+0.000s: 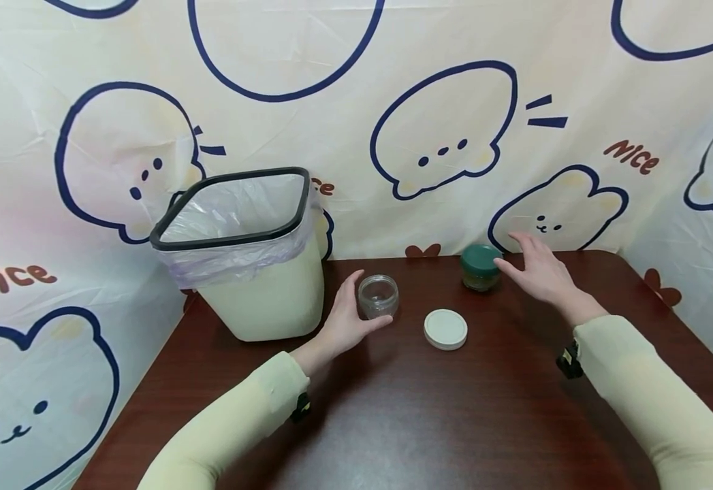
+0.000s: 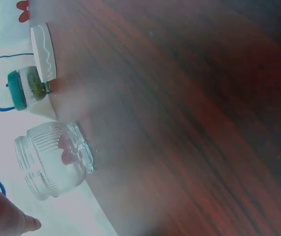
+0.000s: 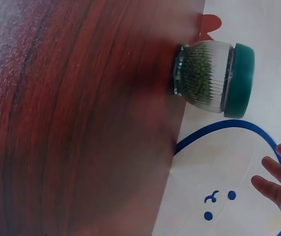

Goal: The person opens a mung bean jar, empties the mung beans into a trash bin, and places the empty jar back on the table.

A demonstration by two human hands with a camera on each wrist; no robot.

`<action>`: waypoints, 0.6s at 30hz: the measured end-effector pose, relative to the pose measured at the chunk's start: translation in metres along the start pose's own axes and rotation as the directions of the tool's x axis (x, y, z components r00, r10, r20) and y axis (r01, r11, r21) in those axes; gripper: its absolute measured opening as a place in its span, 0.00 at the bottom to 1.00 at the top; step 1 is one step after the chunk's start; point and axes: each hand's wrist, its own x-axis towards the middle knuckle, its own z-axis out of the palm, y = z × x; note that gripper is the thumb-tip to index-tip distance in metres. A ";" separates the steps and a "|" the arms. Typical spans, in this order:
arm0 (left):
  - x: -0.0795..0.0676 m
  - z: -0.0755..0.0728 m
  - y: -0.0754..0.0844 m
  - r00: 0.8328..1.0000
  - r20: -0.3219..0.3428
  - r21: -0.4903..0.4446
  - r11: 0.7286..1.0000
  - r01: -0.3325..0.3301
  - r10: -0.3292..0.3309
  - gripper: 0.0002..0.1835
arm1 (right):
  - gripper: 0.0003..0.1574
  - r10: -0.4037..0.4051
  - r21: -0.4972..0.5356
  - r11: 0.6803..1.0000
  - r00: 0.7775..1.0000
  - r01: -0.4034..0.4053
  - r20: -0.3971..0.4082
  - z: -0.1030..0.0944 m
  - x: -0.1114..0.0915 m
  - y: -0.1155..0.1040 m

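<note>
A clear glass jar without a lid stands on the table, seen from the side in the left wrist view. My left hand is beside it, thumb and fingers spread around its left and near sides. Farther right, a jar with a green lid stands near the back edge; the right wrist view shows small green grains inside it. My right hand hovers just right of that jar with fingers extended, holding nothing. A round white lid lies flat between the two jars, closer to me.
A cream trash bin with a black rim and a plastic liner stands at the table's back left. Behind the dark wooden table hangs a cloth printed with cartoon bears.
</note>
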 end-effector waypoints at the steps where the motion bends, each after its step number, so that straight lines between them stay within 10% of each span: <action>1: -0.001 0.000 0.000 1.000 0.005 0.006 1.000 -0.009 0.009 0.54 | 0.53 0.010 0.005 1.000 1.000 -0.010 0.001 0.001 0.001 0.001; 18: -0.016 0.008 0.008 0.991 0.057 -0.004 0.993 -0.119 0.119 0.52 | 0.68 0.156 0.100 0.982 0.986 -0.162 0.062 0.023 0.030 0.008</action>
